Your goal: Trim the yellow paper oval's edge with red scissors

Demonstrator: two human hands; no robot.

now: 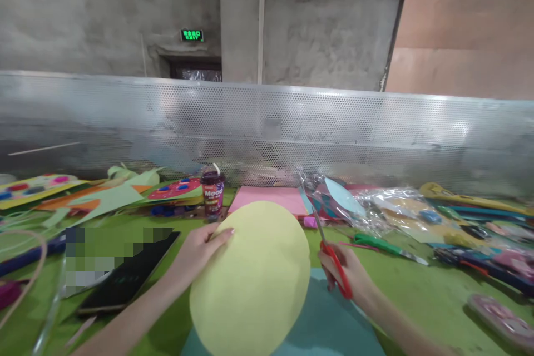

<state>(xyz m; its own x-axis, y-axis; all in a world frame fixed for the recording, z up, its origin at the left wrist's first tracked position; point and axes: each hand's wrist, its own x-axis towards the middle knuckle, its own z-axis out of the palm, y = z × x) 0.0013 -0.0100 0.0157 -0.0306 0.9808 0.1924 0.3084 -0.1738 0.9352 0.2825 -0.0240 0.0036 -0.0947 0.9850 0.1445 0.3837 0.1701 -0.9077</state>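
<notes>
My left hand (209, 243) pinches the upper left edge of a large, roughly oval sheet of pale yellow paper (254, 278), thumb on top. The sheet is held up over a teal paper (334, 317) on the green table. To the right of the yellow paper, my right hand (344, 270) grips a pair of scissors (336, 270) by their red handles. The metal blades point up and away, apart from the yellow paper's edge. Whether the blades are parted I cannot tell.
Beyond the yellow paper lie pink paper (269, 200) and a purple drink cup (213, 194) with a straw. A black phone (133, 272) rests at left. On the right are a green-handled cutter (387, 247), plastic bags (375, 206) and a pink case (500, 320). A perforated metal panel (267, 122) stands behind.
</notes>
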